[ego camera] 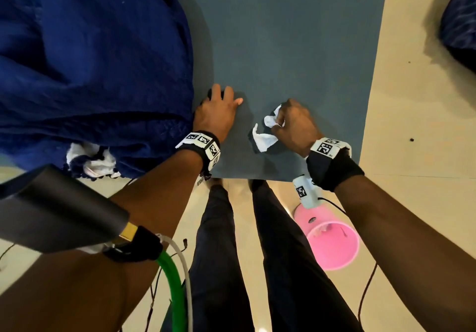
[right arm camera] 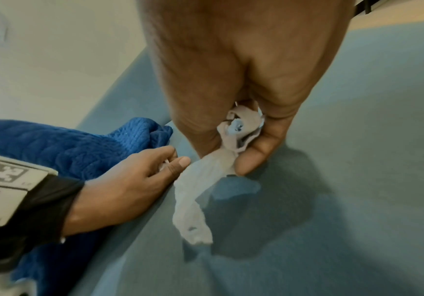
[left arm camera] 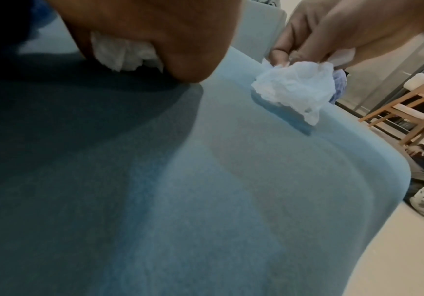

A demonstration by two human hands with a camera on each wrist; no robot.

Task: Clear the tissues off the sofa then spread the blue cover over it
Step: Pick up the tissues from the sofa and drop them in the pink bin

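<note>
A grey-blue sofa seat [ego camera: 283, 35] lies in front of me. The dark blue cover [ego camera: 90, 74] is heaped on its left part. My left hand [ego camera: 224, 99] rests on the seat right beside the cover, and its fingers curl round a white tissue [left arm camera: 122, 54] tucked under the palm. My right hand [ego camera: 282, 119] grips a crumpled white tissue [ego camera: 271, 119] just above the seat, near the front edge. A longer piece of tissue [right arm camera: 193, 200] trails from that hand down to the seat.
A pink bin [ego camera: 332, 244] lies tipped on the cream floor by my right leg. A white bundle [ego camera: 90, 159] shows under the cover's front edge. A dark blue cushion [ego camera: 461, 17] is at the far right, and a wooden chair [left arm camera: 408, 108] stands beyond the sofa.
</note>
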